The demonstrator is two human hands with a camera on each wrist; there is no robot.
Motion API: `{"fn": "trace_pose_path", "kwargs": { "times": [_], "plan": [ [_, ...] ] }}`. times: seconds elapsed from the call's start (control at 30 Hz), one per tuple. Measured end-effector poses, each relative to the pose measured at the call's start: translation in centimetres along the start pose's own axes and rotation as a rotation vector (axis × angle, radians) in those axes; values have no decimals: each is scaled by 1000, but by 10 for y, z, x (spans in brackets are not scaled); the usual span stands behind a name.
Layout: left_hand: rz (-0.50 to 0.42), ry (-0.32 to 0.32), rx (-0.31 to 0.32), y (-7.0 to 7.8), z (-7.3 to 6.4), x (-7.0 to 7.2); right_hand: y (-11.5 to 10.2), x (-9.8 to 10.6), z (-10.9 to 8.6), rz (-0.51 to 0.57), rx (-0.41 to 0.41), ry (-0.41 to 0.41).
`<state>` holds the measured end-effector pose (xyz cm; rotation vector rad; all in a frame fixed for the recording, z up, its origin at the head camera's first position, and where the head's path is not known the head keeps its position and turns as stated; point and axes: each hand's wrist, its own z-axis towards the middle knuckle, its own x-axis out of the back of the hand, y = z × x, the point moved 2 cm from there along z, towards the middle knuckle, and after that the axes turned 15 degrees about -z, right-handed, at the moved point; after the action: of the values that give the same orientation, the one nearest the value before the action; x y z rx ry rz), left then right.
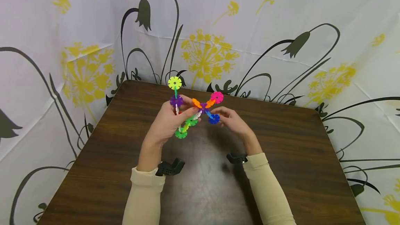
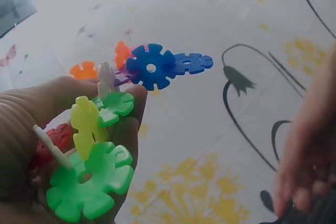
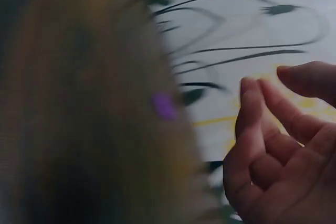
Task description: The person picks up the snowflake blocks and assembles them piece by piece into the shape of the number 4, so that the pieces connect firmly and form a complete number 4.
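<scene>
Interlocking plastic flower discs are joined into a branching, many-coloured structure (image 1: 203,107) above the table. My left hand (image 1: 163,121) grips it, the thumb across the front near the white and orange discs. A yellow-green disc (image 1: 174,83) tops the left branch; green discs (image 2: 90,182) hang lower, beside the palm. The right branches end in a pink disc (image 1: 217,97) and a dark blue disc (image 1: 214,119). A red disc (image 2: 55,142) is partly hidden inside the left hand. My right hand (image 1: 233,122) is close beside the blue disc, its fingers loosely bent with nothing between them (image 3: 249,95).
Beneath both hands is a dark wood-grain table (image 1: 290,159). A white cloth (image 1: 250,27) printed with flowers hangs behind and beside it. Each wrist carries a black camera mount (image 1: 170,167). A small purple patch (image 3: 164,107) shows against a blurred dark area in the right wrist view.
</scene>
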<state>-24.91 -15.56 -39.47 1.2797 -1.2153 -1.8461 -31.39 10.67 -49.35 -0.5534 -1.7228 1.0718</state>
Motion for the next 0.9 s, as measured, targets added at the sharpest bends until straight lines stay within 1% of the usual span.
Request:
{"fn": "trace_pose_path", "kwargs": {
  "times": [0.07, 0.13, 0.2, 0.3, 0.33, 0.43, 0.5, 0.57, 0.63, 0.7, 0.77, 0.83, 0.9],
  "plan": [
    [20, 14, -13, 3, -3, 4, 9, -18, 14, -93, -10, -15],
    [40, 21, -29, 4, -4, 8, 13, -34, 30, -178, 23, -8],
    [57, 27, -41, 6, -4, 10, 14, -45, 47, -238, 51, 29],
    [55, 37, -54, 6, -3, 8, 14, -56, 67, -332, 39, 96],
    [55, 42, -55, 6, -3, 7, 13, -59, 73, -354, 20, 106],
    [64, 58, -61, 5, -3, 6, 11, -66, 82, -456, -95, 112],
    [85, 69, -67, 4, -3, 6, 8, -69, 85, -514, -163, 98],
    [104, 81, -74, 4, -4, 8, 7, -71, 87, -542, -218, 82],
    [116, 89, -80, 3, -3, 9, 4, -70, 87, -532, -230, 80],
    [129, 97, -83, 2, -2, 9, 4, -67, 87, -489, -192, 87],
    [144, 100, -82, 2, -1, 8, 5, -63, 86, -430, -139, 76],
    [159, 103, -79, 1, -1, 8, 7, -60, 82, -361, -89, 49],
    [169, 100, -72, 1, -2, 8, 13, -55, 77, -318, -69, 15]
  ]
}}
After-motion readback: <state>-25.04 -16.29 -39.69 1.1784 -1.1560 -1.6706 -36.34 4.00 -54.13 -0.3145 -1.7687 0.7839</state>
